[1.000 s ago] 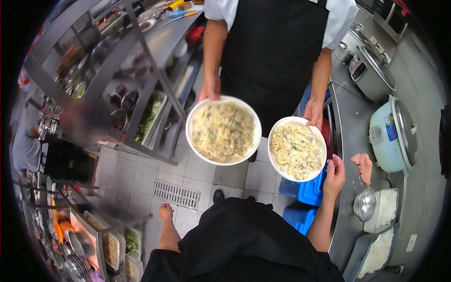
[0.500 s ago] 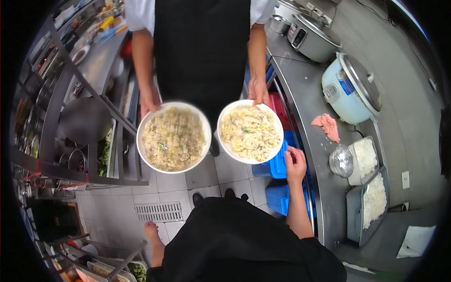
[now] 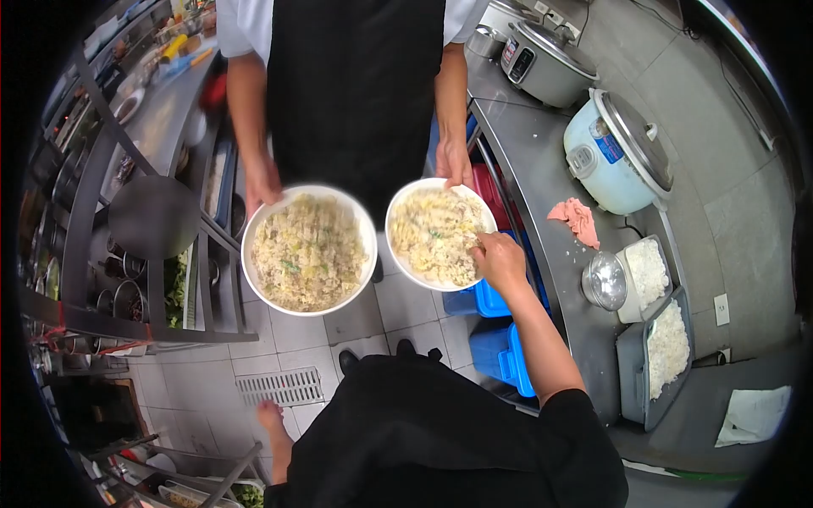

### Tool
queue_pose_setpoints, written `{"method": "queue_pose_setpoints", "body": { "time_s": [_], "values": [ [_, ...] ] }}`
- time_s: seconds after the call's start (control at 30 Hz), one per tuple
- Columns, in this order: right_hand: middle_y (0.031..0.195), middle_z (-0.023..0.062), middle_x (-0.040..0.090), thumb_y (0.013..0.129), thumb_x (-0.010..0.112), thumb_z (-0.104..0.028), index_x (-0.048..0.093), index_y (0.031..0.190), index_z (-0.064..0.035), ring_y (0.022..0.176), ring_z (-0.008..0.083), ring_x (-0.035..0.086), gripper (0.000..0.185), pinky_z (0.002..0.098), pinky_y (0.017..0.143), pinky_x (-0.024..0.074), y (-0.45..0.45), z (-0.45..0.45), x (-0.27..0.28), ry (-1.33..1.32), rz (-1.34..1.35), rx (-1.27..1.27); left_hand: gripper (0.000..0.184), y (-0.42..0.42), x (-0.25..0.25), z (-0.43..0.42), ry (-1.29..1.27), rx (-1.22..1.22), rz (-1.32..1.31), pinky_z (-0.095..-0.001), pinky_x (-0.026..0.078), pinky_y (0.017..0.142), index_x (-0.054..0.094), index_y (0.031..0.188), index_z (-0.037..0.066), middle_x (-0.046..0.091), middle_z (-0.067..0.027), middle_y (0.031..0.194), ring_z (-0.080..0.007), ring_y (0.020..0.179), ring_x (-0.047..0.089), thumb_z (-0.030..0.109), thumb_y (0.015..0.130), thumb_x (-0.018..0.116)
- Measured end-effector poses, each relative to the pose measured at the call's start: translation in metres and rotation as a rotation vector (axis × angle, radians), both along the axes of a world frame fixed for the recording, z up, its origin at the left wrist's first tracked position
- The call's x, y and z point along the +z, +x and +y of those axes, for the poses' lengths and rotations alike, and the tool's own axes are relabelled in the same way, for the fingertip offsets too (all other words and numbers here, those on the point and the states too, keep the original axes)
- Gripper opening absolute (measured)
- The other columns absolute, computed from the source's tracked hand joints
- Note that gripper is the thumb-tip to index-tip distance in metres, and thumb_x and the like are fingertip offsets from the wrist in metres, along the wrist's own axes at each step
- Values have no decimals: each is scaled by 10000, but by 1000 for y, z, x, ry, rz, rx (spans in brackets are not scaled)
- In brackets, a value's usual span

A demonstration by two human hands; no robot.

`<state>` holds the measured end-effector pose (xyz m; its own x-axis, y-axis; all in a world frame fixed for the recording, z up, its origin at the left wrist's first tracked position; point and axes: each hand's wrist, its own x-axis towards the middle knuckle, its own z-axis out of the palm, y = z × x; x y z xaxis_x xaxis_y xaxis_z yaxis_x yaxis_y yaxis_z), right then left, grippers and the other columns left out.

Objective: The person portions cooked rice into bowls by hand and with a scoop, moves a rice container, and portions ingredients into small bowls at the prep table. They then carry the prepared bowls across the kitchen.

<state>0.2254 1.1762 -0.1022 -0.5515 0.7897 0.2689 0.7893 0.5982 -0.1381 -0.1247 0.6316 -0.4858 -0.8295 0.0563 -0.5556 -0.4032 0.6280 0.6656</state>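
A person in a black apron faces me and holds two white bowls of fried rice, one in each hand. My right hand (image 3: 501, 261) is on the near right rim of the smaller-looking bowl of fried rice (image 3: 436, 235), its fingers closed at the edge. The person's hand (image 3: 455, 162) still grips that bowl's far rim. The other bowl of fried rice (image 3: 309, 250) is in the person's other hand (image 3: 262, 184), away from my hands. My left hand (image 3: 269, 415) hangs low beside my apron, and its fingers are mostly hidden.
The steel counter (image 3: 529, 173) at right carries rice cookers (image 3: 614, 152), a pink cloth (image 3: 576, 222), a metal bowl (image 3: 605, 281) and trays of white rice (image 3: 669, 351). Blue bins (image 3: 500, 351) stand under it. Metal shelving (image 3: 127, 326) lines the left. A drain grate (image 3: 279, 387) lies in the floor.
My right hand has moved up and left from beside the counter to the rim of the right-hand bowl. The view has shifted slightly. My left hand stays low.
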Motion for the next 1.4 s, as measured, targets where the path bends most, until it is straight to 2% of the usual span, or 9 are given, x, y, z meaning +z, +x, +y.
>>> {"method": "queue_pose_setpoints", "body": {
  "time_s": [0.07,0.13,0.17,0.23,0.33,0.37,0.57,0.87,1.4],
  "values": [
    [819,134,646,760,701,-197,683,953,-37,829,318,617,252,437,730,496,2,2,-4,-2,-15,-10,227,2,0,-4,-12,60,-57,-292,413,372,599,967,39,608,-76,709,-159,500,581,232,895,505],
    [824,145,671,783,685,-183,696,935,-33,782,296,644,214,401,704,511,6,0,-1,-73,209,1,227,5,4,-6,-10,56,-57,-294,418,376,600,971,39,610,-76,714,-160,506,585,232,894,507],
    [824,145,671,783,685,-183,696,935,-33,782,296,644,214,401,704,511,7,-1,1,-73,207,1,228,6,7,-7,-9,53,-56,-296,423,379,601,974,40,612,-77,719,-161,513,590,232,892,508],
    [821,138,693,812,680,-192,703,924,-21,739,227,670,205,336,680,512,11,-2,5,-424,502,-140,227,7,10,-5,-8,64,-54,-295,428,383,604,966,42,613,-76,715,-159,519,594,233,889,510],
    [824,120,707,838,667,-202,710,925,-25,713,161,671,201,293,660,504,20,6,-3,-485,584,-177,222,1,2,-6,-18,68,-50,-291,433,388,610,939,45,616,-72,704,-154,525,598,239,885,515],
    [778,64,696,854,660,-205,706,933,-19,652,120,628,207,275,613,483,20,6,-2,-473,596,-152,221,-1,1,-5,-27,57,-50,-289,433,389,612,919,46,617,-68,698,-151,526,599,243,884,517],
    [685,-10,610,864,660,-189,697,990,-19,548,61,487,214,221,505,391,26,9,10,-838,765,-264,218,-7,2,5,-21,50,-27,-284,431,386,607,865,47,606,-62,668,-149,523,602,240,885,508],
    [686,6,608,868,647,-135,672,1000,24,532,70,503,208,229,492,411,28,7,1,-783,819,-168,205,-10,-3,9,-17,43,-8,-285,427,379,593,834,58,592,-52,651,-147,521,601,228,896,496],
    [711,25,614,887,595,-110,642,1008,11,562,90,548,177,237,526,466,29,6,-2,-859,853,-144,217,-6,0,3,-9,47,1,-284,424,382,582,853,46,616,-75,680,-149,518,599,231,915,490]
  ]
}}
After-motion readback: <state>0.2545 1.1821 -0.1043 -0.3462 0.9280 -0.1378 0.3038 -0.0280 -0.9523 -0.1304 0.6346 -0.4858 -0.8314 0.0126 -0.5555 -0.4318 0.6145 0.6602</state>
